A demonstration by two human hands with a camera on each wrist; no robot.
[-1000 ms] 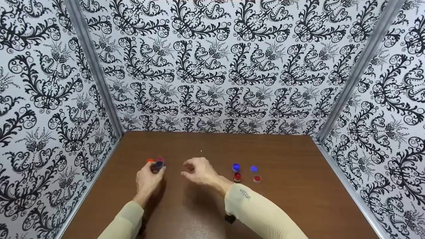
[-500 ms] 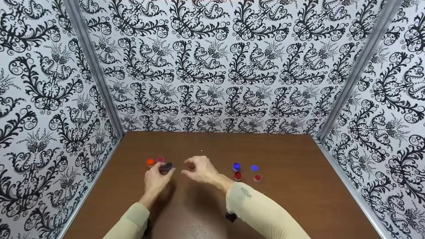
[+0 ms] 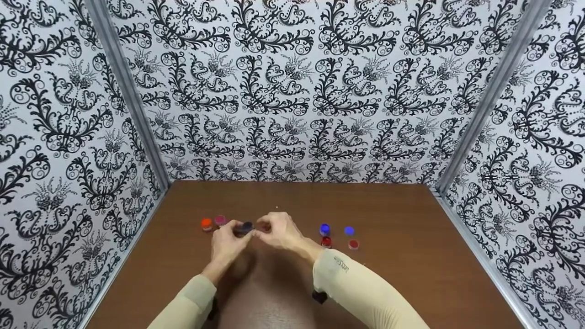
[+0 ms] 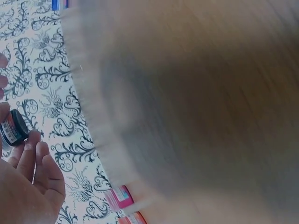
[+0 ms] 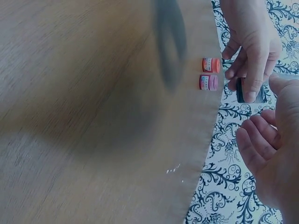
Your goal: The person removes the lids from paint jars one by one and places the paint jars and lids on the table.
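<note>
My left hand [image 3: 227,242] pinches a small paint jar with a black lid [image 3: 247,226] above the table. In the left wrist view the jar [image 4: 14,128] is tilted, its label showing, beside the left hand's [image 4: 35,191] fingers. My right hand [image 3: 278,232] is right beside it, fingers loosely bent. The right wrist view shows the right hand [image 5: 271,154] with its thumb close to the jar's [image 5: 240,89] near end; whether it touches is unclear. Its other visible fingers stand apart from the jar.
Left of the hands, an orange jar [image 3: 206,224] and a pink jar [image 3: 220,220] stand on the brown table [image 3: 388,283]. To the right are two blue items [image 3: 324,229] and two red ones [image 3: 353,244]. Patterned walls [image 3: 292,100] enclose the back and sides.
My left hand has carried the black-lidded jar rightward, away from the orange and pink jars, up to the right hand. The right hand has barely moved.
</note>
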